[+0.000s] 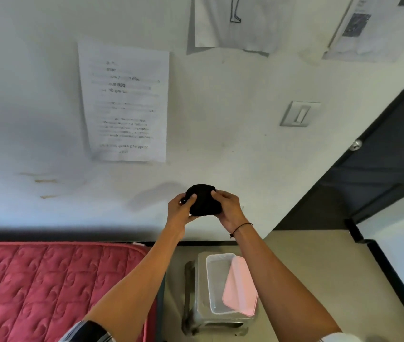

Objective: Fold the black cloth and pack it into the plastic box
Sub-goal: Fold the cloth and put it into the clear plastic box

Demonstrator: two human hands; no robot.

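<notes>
1. Head view: the black cloth (203,200) is bunched into a small compact bundle, held up in the air in front of the white wall (220,144), well above the plastic box (217,282).
2. The left hand (180,209) grips the cloth's left side, thumb pressed on its front face.
3. The right hand (228,206) clasps the cloth's right side, fingers curled over the top edge; a thin dark cord (241,227) circles that wrist.
4. The clear plastic box sits open on a small grey stool (201,314) on the floor (307,267), below and between the forearms.
5. A pink lid (240,286) lies tilted across the box's right rim, partly over the opening.
6. A red quilted mattress (47,287) fills the lower left, just beside the stool.
7. On the wall hang a printed sheet (124,102) with blurred text and a light switch (299,114); a dark door (381,156) stands at right.
</notes>
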